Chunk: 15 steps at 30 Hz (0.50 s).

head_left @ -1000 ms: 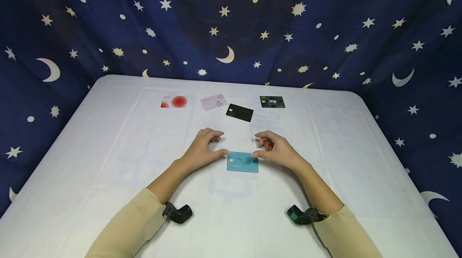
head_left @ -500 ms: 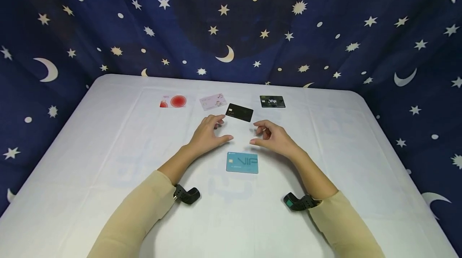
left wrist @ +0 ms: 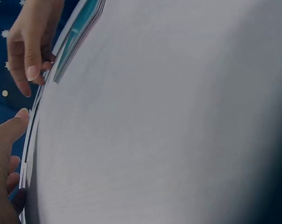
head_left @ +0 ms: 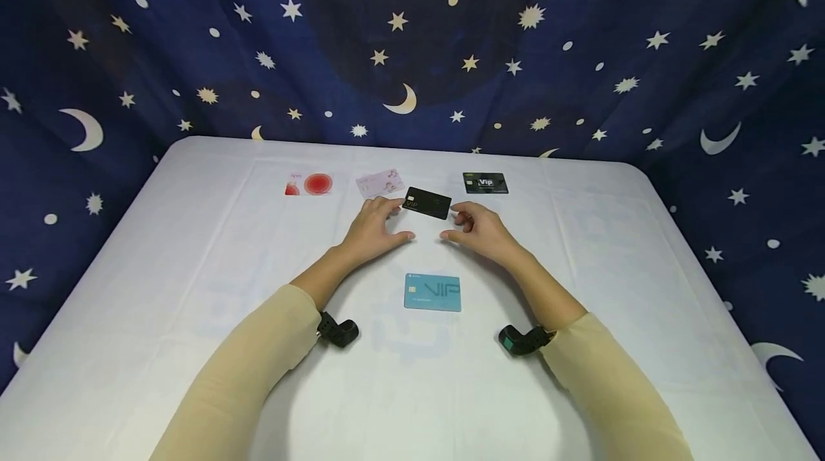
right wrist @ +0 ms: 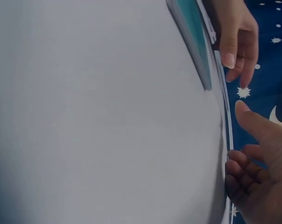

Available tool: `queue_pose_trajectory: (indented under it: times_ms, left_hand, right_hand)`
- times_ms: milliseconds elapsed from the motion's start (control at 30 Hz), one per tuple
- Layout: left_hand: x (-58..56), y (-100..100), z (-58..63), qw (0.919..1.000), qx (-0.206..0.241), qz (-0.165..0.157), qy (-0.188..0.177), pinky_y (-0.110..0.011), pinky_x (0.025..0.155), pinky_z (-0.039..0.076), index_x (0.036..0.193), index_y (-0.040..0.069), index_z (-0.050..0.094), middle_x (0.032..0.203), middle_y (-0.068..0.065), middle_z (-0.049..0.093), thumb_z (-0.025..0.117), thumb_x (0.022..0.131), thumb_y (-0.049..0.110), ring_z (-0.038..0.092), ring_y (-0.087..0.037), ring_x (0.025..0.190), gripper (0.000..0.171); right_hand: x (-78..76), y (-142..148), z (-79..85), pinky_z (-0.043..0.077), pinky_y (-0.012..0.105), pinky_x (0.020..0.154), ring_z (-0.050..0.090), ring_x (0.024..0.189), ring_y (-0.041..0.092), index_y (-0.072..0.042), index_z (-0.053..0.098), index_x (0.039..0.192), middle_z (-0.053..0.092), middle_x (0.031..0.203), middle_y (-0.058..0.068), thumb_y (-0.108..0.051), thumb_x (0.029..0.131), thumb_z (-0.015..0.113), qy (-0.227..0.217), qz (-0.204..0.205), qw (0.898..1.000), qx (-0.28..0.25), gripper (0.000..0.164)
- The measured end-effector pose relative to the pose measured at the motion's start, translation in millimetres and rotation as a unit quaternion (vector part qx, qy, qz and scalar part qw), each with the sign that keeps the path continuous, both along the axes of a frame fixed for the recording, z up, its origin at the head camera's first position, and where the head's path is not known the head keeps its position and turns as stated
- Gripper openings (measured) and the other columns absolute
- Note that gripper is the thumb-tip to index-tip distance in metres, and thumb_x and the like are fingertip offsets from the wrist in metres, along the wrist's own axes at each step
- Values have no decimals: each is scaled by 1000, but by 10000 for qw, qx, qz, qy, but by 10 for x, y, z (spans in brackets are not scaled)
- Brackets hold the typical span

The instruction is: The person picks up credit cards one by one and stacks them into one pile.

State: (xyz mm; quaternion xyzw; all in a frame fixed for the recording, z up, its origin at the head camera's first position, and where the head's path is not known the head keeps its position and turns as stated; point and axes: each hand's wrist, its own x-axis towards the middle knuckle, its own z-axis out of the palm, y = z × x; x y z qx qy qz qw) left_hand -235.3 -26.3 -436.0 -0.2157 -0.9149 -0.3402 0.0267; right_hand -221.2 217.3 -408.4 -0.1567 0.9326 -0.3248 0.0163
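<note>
White counter [head_left: 412, 404], couldn't tell if left hand [head_left: 375, 227] or right hand [head_left: 482, 230], both relaxed, loosely curved, touched the slanted black VIP card [head_left: 427, 203].

A dark blue curtain [head_left: 548, 81] with pale stars [head_left: 291, 10], dots [head_left: 453, 0] and moons [head_left: 94, 130] hangs from eight o'clock through twelve to four, darkest at twelve. The white table [head_left: 412, 396] has rounded corners at eleven and one o'clock and light creases. Faint bluish marks [head_left: 422, 348] at six may be print; too dim to tell. The light is soft.
</note>
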Motion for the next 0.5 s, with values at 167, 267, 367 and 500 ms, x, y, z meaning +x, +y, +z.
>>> queue_pose_trajectory:
  times_ms: [167, 267, 367, 500]
  left_hand:
    - [-73, 69, 5, 9997, -233, -40, -42, -40, 94, 40, 137, 8, 48, 119, -11, 55, 73, 80, 41, 46, -26, 111, 71]
    - [-146, 96, 14, 9996, -137, 10, -249, -40, 95, 39, 139, 8, 46, 122, -12, 54, 73, 80, 41, 46, -27, 112, 73]
    - [-229, 100, 28, 9985, 103, 68, -526, -40, 96, 39, 140, 9, 45, 125, -12, 53, 74, 79, 39, 45, -27, 114, 74]
    - [-312, 91, 63, 9967, 244, 187, -751, -40, 97, 40, 139, 10, 45, 127, -11, 52, 76, 78, 36, 44, -27, 116, 74]
  right_hand:
    - [-99, -18, -16, 45, 34, 72, 55, 79, 23, 5, 54, 125, 62, 99, 15, -27, 78, 78, 99, -52, 9998, 187, 61]
    - [-166, -31, -36, 45, 34, 71, 54, 77, 22, 6, 53, 127, 61, 97, 14, -29, 78, 78, 162, -119, 9993, 300, 64]
    - [-227, -45, -52, 44, 33, 71, 52, 76, 21, 6, 51, 129, 60, 96, 13, -30, 79, 77, 111, -172, 9991, 377, 67]
    - [-296, -52, -56, 43, 33, 72, 50, 75, 20, 9, 49, 129, 59, 95, 13, -31, 79, 77, 14, -173, 9990, 410, 69]
